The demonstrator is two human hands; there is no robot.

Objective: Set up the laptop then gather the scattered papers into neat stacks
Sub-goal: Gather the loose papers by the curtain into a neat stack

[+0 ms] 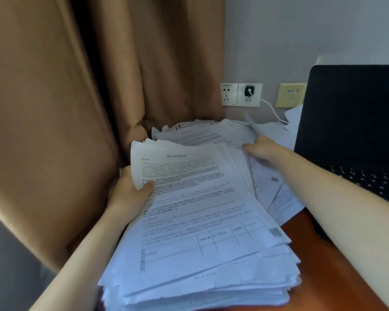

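Left fingers (126, 173) clasp the paper stack (200, 221) at its left edge; right hand (264, 148) among loose sheets (202, 133), grip unclear.

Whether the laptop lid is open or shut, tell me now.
Open. The laptop has its dark screen raised, with the keyboard exposed below it.

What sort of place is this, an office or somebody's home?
Most likely a work corner in a home or hotel room, though I can't be sure. An open laptop and heaps of printed papers sit on a wooden desk, beside wall sockets and a tan curtain.
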